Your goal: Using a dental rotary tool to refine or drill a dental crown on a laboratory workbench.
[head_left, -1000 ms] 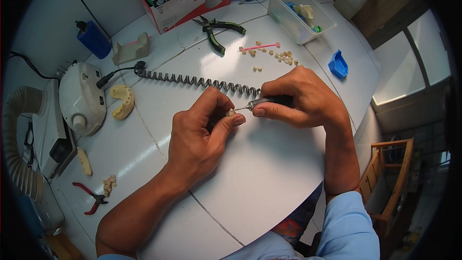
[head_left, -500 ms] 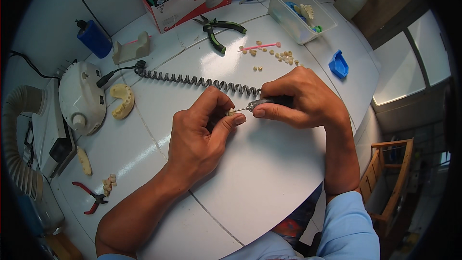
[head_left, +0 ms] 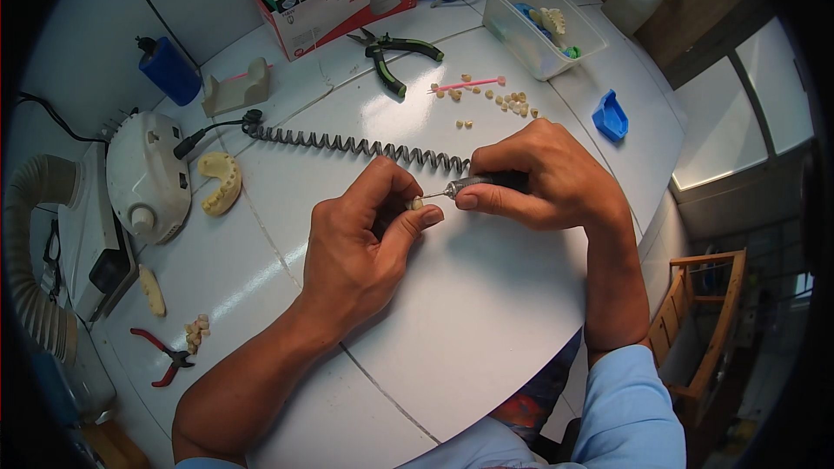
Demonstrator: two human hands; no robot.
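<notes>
Between thumb and index finger, my left hand [head_left: 365, 234] pinches a small cream-coloured tooth [head_left: 417, 203], seemingly an artificial one. My right hand [head_left: 543, 178] is closed around a dark rotary handpiece [head_left: 486, 184], held nearly level. Its thin metal bit [head_left: 434, 195] points left and meets the tooth, or comes very close to it. A coiled grey cord [head_left: 356, 144] runs from behind my right hand to a white control unit [head_left: 149, 178] on the left. Beyond my right hand lie several loose teeth [head_left: 512, 102] and a pink stick [head_left: 467, 85].
Dark green-handled pliers [head_left: 388, 56] lie near a mask box [head_left: 339, 4]. A clear plastic tub [head_left: 543, 43] and a blue tray-like piece [head_left: 612, 117] are far right. A dental cast [head_left: 221, 182], red-handled cutters [head_left: 163, 356] and a teeth pile [head_left: 198, 333] sit left.
Almost nothing differs. Both hands stay in place with the bit at the tooth; the tooth seems very slightly turned between my left fingertips.
</notes>
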